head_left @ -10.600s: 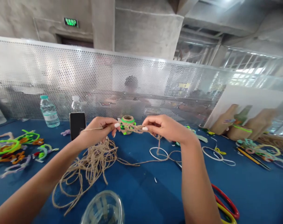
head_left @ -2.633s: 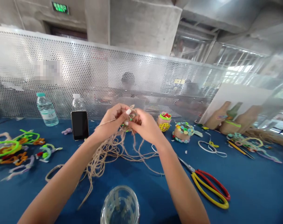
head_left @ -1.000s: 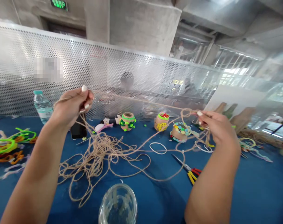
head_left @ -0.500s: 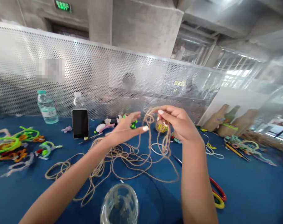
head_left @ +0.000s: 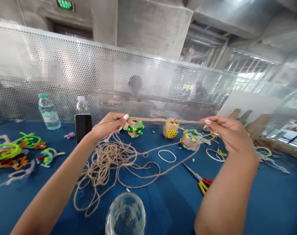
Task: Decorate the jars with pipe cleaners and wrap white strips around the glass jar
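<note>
Several strands of brown jute twine [head_left: 153,120] stretch nearly level between my two hands above the blue table. My left hand [head_left: 111,123] pinches one end between thumb and fingers. At the other end, my right hand [head_left: 224,132] is closed on the twine, and loose strands sag from it towards the table. Below the left hand lies a tangled heap of the same twine [head_left: 109,161]. An open glass jar [head_left: 126,213] stands at the front edge of the view, with strips on its inside or far wall that I cannot make out.
Behind the twine stand small decorated jars [head_left: 135,129]. Scissors [head_left: 198,178] lie partly behind my right arm, near a white ring [head_left: 167,156]. A phone [head_left: 83,125] leans on a bottle; another bottle [head_left: 49,112] stands left. Colourful pipe cleaners [head_left: 18,153] lie far left. A perforated metal screen [head_left: 101,75] borders the table.
My hands have moved apart, the right one outward to the right, drawing the twine straight. The left hand, open before, now pinches it. The decorated jars and scissors have come into fuller view.
</note>
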`<state>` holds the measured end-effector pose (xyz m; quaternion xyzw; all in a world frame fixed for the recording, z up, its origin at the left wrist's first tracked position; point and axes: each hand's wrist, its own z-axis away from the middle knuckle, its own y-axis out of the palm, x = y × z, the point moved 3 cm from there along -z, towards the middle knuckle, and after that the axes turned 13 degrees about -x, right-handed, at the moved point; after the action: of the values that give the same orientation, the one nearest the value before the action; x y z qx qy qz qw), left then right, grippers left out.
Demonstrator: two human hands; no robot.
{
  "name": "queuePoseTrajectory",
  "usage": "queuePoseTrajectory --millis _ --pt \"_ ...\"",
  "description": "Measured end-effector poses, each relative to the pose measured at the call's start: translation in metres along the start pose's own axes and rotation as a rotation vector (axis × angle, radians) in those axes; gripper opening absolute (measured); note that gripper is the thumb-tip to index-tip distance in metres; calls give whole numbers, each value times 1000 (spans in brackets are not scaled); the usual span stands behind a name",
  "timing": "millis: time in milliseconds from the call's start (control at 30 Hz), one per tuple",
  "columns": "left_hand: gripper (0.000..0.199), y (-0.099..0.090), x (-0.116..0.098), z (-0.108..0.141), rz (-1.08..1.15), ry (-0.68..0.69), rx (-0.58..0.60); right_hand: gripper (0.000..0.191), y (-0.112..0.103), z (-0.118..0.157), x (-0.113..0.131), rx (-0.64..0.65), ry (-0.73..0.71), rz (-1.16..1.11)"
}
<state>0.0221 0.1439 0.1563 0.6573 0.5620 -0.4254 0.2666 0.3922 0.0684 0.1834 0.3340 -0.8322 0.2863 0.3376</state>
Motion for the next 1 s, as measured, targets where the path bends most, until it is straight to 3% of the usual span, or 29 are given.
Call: queuePoseTrajectory --millis 100,167,200,300,333,367,400,600,833,900,1000 --pt "41 6 -16 5 -153 91 60 58 5 11 8 335 -62 227" --pt "47 13 -24 8 -164 123 72 73 33 23 29 501 -112 226" --pt "50 17 -27 9 -161 134 74 76 51 29 43 486 -147 156" --pt "51 24 -32 12 -146 158 79 52 113 44 77 520 -221 -125" --pt "50 23 -32 13 -149 161 76 32 130 48 83 575 -219 -164" --pt "49 22 -33 13 -157 166 65 18 142 50 85 610 -200 -201" --pt "47 20 -32 13 -176 169 47 17 150 51 85 635 -177 -231" --pt "35 13 -33 10 -403 233 -84 30 141 44 68 710 -17 -394" --pt "33 6 -34 9 -504 263 -222 19 124 23 52 222 64 -469" --pt "33 4 -34 9 -505 296 -233 17 120 20 49 174 84 -517" --pt "34 5 -33 9 -490 319 -242 18 119 19 50 200 95 -599"
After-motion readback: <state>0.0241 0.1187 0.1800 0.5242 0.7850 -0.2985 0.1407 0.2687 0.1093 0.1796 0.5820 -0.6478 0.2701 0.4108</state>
